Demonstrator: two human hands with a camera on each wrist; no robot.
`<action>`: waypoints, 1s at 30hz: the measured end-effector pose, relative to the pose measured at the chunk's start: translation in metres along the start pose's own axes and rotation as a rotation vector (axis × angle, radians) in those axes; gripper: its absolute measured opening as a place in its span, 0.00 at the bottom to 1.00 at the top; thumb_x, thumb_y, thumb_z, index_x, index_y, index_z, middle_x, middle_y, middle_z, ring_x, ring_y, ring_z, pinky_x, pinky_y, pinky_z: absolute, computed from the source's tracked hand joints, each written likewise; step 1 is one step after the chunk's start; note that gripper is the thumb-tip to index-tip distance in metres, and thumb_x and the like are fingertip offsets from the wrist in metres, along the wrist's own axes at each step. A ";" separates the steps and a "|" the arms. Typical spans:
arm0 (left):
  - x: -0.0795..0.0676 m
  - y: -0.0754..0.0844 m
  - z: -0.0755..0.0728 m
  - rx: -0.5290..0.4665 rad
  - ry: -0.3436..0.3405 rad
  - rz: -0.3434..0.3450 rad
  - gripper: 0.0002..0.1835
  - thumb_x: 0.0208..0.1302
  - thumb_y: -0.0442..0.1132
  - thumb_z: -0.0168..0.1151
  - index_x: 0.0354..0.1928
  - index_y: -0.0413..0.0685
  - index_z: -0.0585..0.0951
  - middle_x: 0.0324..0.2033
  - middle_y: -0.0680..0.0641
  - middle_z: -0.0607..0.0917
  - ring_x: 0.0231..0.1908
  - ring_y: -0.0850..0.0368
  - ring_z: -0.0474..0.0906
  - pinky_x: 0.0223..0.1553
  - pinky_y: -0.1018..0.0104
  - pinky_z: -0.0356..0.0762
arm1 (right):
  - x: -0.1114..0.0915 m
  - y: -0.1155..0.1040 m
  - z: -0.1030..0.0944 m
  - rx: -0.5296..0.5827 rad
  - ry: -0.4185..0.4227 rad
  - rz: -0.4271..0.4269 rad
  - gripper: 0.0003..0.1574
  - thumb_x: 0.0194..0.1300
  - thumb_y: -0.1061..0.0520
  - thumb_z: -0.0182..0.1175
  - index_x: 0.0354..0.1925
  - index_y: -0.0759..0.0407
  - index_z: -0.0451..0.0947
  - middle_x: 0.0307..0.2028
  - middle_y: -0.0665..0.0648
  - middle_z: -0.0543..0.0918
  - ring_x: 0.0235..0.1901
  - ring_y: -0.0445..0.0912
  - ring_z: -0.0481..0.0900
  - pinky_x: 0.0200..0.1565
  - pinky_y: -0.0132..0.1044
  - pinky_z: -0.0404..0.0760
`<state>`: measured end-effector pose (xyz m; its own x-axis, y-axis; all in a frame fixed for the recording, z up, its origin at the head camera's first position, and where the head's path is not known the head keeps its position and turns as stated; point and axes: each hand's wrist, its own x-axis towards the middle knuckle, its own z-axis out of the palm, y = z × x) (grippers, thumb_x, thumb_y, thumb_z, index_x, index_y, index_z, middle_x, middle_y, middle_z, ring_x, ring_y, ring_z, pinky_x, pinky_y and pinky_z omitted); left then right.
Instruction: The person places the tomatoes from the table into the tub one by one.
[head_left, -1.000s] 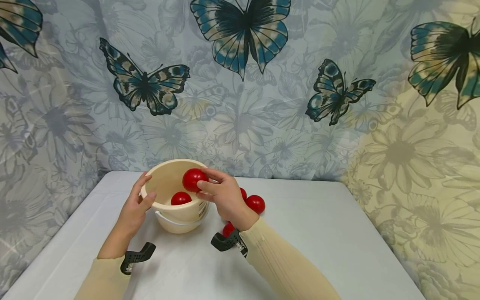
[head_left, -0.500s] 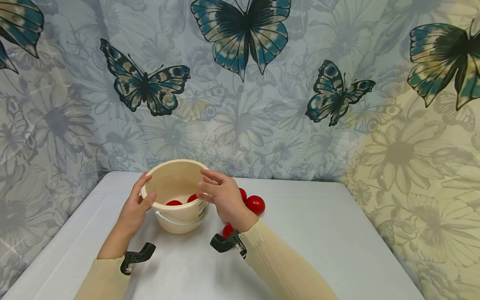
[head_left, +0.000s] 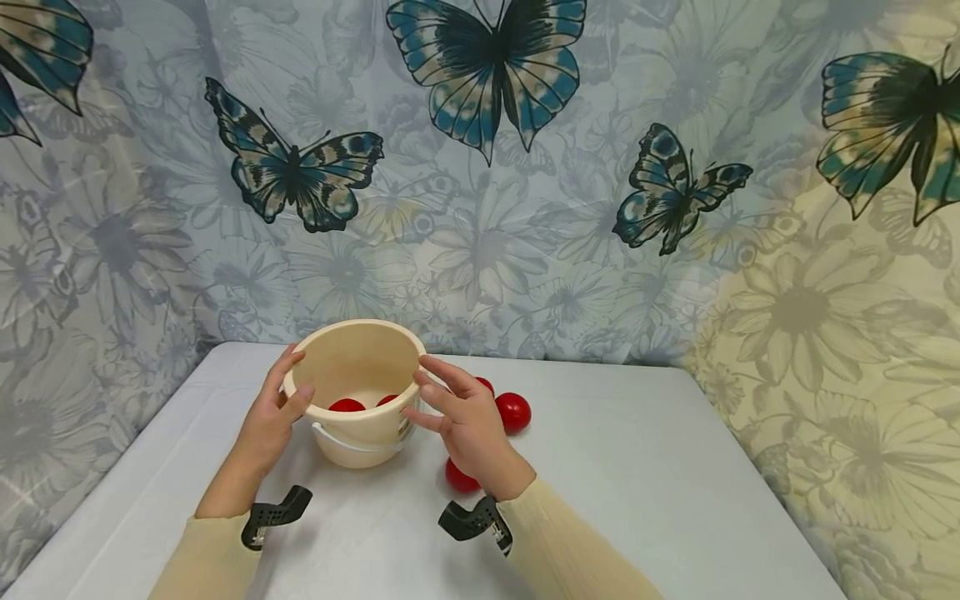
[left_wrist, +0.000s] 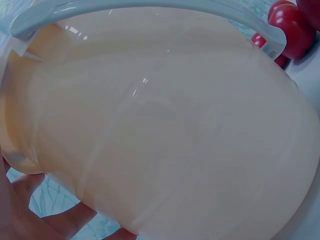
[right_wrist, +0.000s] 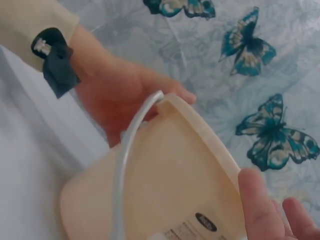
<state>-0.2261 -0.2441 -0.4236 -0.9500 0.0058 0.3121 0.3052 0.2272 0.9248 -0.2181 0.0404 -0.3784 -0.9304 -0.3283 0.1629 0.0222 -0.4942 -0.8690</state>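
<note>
In the head view a cream bucket [head_left: 358, 450] stands on the table, its opening tilted toward me. My left hand [head_left: 272, 412] grips its left rim, thumb at the near side and fingers round the outside; the left wrist view shows the fingers [left_wrist: 70, 220] against the wall. Two glossy red balls show inside, one ball [head_left: 347, 406] at the left and another ball [head_left: 386, 400] mostly hidden by the rim. My right hand [head_left: 468, 417] is beside the right rim, fingers spread and holding nothing. Its fingers [right_wrist: 257, 200] appear near the rim in the right wrist view.
Outside the bucket, several red balls lie right of it: one ball [head_left: 513, 413] behind my right hand, another ball [head_left: 461, 475] below it, partly covered. A white handle [head_left: 352, 442] hangs on the bucket's front. Butterfly-patterned cloth [head_left: 480, 250] backs the white table [head_left: 637, 467].
My right hand let go of a red ball, which dropped into the bucket. The hand then moved right and slightly down, out of the opening. My left hand stayed on the rim.
</note>
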 end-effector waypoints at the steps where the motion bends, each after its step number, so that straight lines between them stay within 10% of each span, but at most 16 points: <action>1: 0.000 0.000 0.000 -0.001 0.000 0.002 0.33 0.75 0.39 0.53 0.77 0.46 0.54 0.78 0.47 0.40 0.72 0.32 0.46 0.52 0.81 0.65 | -0.005 0.000 -0.003 0.018 -0.010 -0.003 0.31 0.71 0.65 0.58 0.70 0.67 0.66 0.71 0.61 0.64 0.68 0.58 0.65 0.50 0.56 0.78; 14: -0.002 -0.002 0.000 -0.022 0.000 0.018 0.33 0.75 0.39 0.53 0.77 0.45 0.54 0.78 0.46 0.40 0.71 0.30 0.49 0.51 0.83 0.66 | -0.064 -0.002 -0.066 -0.017 0.043 0.043 0.27 0.75 0.64 0.52 0.69 0.66 0.66 0.71 0.64 0.61 0.68 0.60 0.65 0.51 0.59 0.77; 30: 0.000 -0.003 0.001 -0.019 -0.001 0.023 0.33 0.76 0.39 0.53 0.76 0.44 0.54 0.78 0.44 0.40 0.72 0.31 0.47 0.53 0.82 0.64 | -0.100 -0.003 -0.146 -0.112 0.320 0.087 0.28 0.71 0.66 0.56 0.68 0.66 0.68 0.70 0.69 0.63 0.65 0.62 0.68 0.50 0.61 0.77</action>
<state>-0.2274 -0.2439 -0.4261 -0.9427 0.0115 0.3336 0.3286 0.2082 0.9212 -0.1786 0.1920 -0.4601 -0.9948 -0.0875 -0.0529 0.0823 -0.3786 -0.9219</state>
